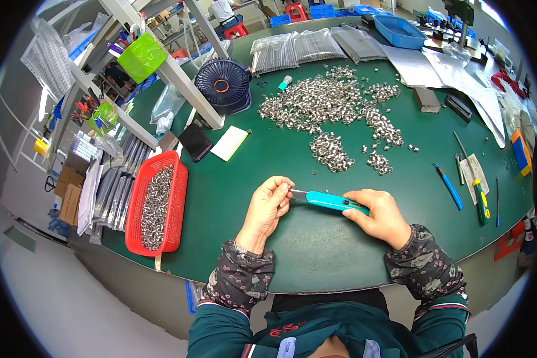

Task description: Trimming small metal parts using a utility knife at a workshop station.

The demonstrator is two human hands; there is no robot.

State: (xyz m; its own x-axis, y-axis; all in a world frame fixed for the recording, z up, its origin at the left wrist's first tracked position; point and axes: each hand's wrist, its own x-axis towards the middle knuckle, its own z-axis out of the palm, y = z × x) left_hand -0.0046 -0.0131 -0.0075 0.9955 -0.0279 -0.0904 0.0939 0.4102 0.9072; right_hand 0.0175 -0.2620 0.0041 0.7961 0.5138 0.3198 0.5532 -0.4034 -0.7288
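Note:
My right hand is closed round a teal utility knife, its thumb along the handle. The knife's blade is out and points left, toward my left hand. The left thumb and fingers are pinched together at the blade's tip, on a small metal part that they mostly hide. Both hands are above the near middle of the green table. Beyond them lies a wide heap of small metal rings, with a smaller pile nearer to me.
A red basket of metal pieces stands at the left, near a dark phone, a notepad and a blue fan. At the right lie a blue pen-like tool and a yellow-green screwdriver. Bagged tubes line the back.

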